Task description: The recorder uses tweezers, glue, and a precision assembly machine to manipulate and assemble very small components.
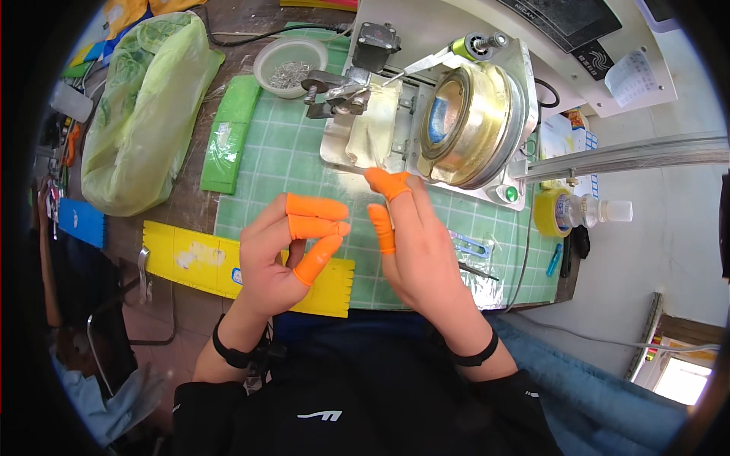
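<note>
The machine (437, 23) has white lettering on its dark panel (559, 19), and below it a black label (598, 59) with a white swirl emblem over small characters; 1 paper sheet (630, 78) beside them has rows of fine print, too small to read; the yellow strip (194, 257) on the tabletop (270, 163) bears 1 blue-and-white sticker (237, 276), and the green block (230, 129) 1 pale label (223, 134), both illegible; the black shirt (411, 387) shows 1 white logo (319, 416) on its front and 1 tiny white mark on each sleeve.
</note>
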Available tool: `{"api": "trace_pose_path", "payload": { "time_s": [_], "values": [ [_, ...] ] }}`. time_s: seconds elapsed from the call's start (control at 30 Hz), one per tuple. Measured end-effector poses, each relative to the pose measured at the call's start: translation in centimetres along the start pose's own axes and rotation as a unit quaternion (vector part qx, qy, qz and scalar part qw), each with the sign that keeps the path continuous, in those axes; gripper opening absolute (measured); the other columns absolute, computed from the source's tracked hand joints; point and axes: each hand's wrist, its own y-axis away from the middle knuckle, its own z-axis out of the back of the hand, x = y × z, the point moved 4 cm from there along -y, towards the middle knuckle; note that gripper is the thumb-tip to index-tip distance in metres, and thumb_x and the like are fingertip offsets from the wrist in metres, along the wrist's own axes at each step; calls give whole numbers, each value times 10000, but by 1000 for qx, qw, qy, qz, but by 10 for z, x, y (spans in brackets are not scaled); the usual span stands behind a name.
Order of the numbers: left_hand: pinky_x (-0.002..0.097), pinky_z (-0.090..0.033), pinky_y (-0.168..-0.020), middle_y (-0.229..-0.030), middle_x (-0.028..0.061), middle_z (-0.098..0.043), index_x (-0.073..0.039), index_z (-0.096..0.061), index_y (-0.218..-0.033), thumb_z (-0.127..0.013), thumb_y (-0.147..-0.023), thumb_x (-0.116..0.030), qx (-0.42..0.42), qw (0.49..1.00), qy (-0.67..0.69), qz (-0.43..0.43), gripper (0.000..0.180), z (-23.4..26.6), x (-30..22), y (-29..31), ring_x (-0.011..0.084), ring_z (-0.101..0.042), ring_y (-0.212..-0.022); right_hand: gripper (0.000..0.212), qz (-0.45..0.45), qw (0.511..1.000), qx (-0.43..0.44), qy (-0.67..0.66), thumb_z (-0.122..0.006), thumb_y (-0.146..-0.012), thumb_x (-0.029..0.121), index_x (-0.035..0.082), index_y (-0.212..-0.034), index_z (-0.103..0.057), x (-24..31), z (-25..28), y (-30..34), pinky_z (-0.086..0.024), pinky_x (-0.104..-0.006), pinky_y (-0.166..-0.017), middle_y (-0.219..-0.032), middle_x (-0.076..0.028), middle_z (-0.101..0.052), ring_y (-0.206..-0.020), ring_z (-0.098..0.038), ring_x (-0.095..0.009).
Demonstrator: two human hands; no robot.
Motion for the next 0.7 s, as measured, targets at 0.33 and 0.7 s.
{"api": "trace_pose_path", "payload": {
  "time_s": [0.33,0.7],
  "values": [
    [249,-497,-584,-1099,123,-732,2,-740,-1014,-749,-852,54,-22,997,-54,-47,171,-4,1,2,179,-674,-836,527,-25,999,23,2,-604,-1003,78,-16,-1487,-420,-2,-9,-9,-550,-473,-843,-1339,-308,-528,-1020,-638,-482],
    [306,-582,-716,-1102,154,-733,28,-724,-1011,-764,-840,35,-22,988,-93,-123,176,0,-2,5,271,-721,-891,469,93,991,-27,-91,-563,-962,15,-133,-1402,-505,22,50,32,-558,-377,-787,-1239,-262,-657,-856,-673,-295]
  ]
}}
